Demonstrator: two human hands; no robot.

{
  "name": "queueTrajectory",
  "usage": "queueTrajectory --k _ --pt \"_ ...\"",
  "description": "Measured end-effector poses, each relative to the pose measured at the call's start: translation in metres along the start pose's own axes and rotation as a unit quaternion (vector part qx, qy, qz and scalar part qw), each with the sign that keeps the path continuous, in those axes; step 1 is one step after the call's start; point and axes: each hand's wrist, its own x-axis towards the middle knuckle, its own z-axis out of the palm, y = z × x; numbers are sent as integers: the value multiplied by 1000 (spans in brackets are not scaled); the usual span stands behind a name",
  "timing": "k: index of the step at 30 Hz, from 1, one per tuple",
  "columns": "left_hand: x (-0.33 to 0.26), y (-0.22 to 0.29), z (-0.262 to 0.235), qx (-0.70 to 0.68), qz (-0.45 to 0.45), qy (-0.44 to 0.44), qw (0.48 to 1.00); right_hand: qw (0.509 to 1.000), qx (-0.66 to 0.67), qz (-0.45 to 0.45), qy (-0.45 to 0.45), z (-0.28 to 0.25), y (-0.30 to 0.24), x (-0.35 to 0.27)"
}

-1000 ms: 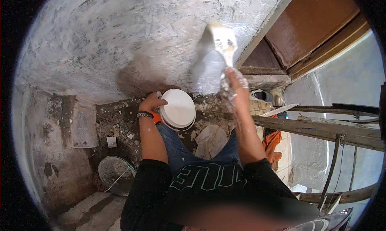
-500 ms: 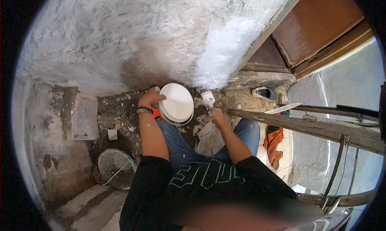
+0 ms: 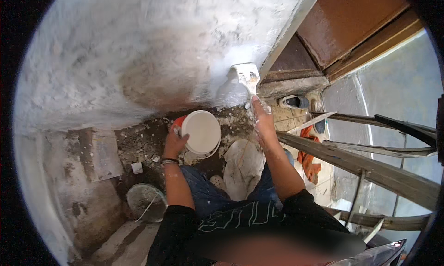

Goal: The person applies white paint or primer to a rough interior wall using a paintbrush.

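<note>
My right hand (image 3: 262, 120), spattered with white, is closed round the handle of a wide paintbrush (image 3: 252, 76). The brush's broad, white-coated end is up against the rough wall (image 3: 185, 44), beside the door frame. Lower and to the left, my left hand (image 3: 175, 143) grips the side of a bucket (image 3: 202, 133), thumb at its rim. This bucket is red outside with a white rim, and white paint shows inside. It hangs or rests just in front of my knees; which of the two I cannot tell.
Wooden beams (image 3: 360, 162) cross at the right, near an orange cloth (image 3: 309, 162) and a shoe (image 3: 295, 102). A second bucket (image 3: 147, 202) with a thin stick stands at lower left. Rubble (image 3: 138, 145) covers the floor along the wall; a pale sack (image 3: 241, 164) lies between my legs.
My right hand has raised the paintbrush from near the floor up to the wall. My left hand still holds the bucket, now tilted differently with more red showing. The view has shifted.
</note>
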Motion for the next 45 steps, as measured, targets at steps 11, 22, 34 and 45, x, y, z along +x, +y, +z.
queueTrajectory --k 11,22,34,45 --pt "-157 165 -66 -36 -2 41 999 994 -41 -77 -61 25 -193 -104" --pt "-254 267 -141 -16 -40 7 999 922 -369 108 37 -1 -81 -107" --pt "-292 339 -218 -89 -52 -39 994 974 -186 -115 56 69 -373 -187" --pt "-258 369 -242 -55 12 2 998 879 -466 -84 60 23 -282 -182"
